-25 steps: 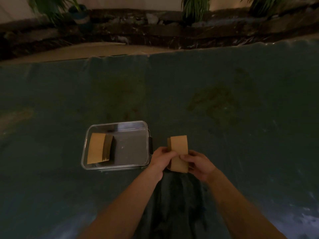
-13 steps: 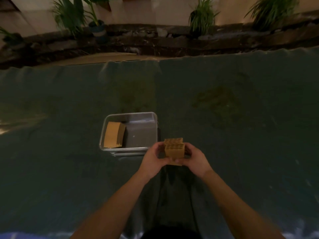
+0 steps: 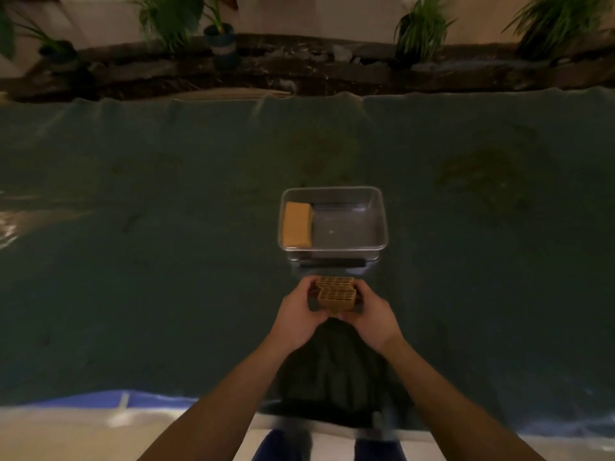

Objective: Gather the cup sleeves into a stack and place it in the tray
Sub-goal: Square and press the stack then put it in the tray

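Observation:
A stack of brown corrugated cup sleeves (image 3: 335, 292) stands on edge, its ribbed edges facing up, held between both hands just in front of the tray. My left hand (image 3: 298, 316) grips its left side and my right hand (image 3: 374, 319) grips its right side. The clear plastic tray (image 3: 349, 224) sits on the dark green cloth straight ahead. Inside it, against the left wall, lies another brown stack of sleeves (image 3: 297, 224). The right part of the tray floor is bare.
A dark green cloth (image 3: 166, 277) covers the table. A dark cloth bundle (image 3: 332, 371) lies under my wrists near the front edge. Potted plants (image 3: 219, 34) and a dark ledge run beyond the far edge. My legs and the floor show below.
The held stack has turned from flat face up to ribbed edges up. The view has shifted, so the tray now sits directly ahead of my hands instead of to the left.

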A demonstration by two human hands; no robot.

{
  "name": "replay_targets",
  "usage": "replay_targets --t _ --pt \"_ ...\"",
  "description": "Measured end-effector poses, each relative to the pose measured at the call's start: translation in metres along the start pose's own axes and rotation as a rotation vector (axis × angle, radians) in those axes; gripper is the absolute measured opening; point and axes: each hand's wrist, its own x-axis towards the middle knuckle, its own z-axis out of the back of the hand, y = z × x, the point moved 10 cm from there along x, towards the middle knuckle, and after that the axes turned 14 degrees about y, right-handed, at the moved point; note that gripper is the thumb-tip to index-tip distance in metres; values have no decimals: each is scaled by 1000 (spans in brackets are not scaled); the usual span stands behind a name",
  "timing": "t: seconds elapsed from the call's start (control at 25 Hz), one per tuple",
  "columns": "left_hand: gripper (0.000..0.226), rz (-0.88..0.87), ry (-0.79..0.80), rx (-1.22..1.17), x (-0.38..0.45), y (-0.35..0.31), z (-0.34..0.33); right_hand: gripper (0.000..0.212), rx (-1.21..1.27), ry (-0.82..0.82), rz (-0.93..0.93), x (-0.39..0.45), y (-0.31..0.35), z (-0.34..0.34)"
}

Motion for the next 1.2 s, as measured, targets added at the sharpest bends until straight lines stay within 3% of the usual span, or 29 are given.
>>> replay_targets --t 0.32,0.72,0.96,1.2 --pt "54 36 1 25 -38 71 51 47 -228 21 -46 24 31 -92" --pt "57 114 -61 -24 -13 121 41 43 -207 36 -78 57 4 -119" --pt "52 62 -130 -44 -14 120 45 36 -220 -18 -44 58 15 -117" --pt "51 150 -42 -44 -7 145 34 37 -222 28 -87 62 6 -131"
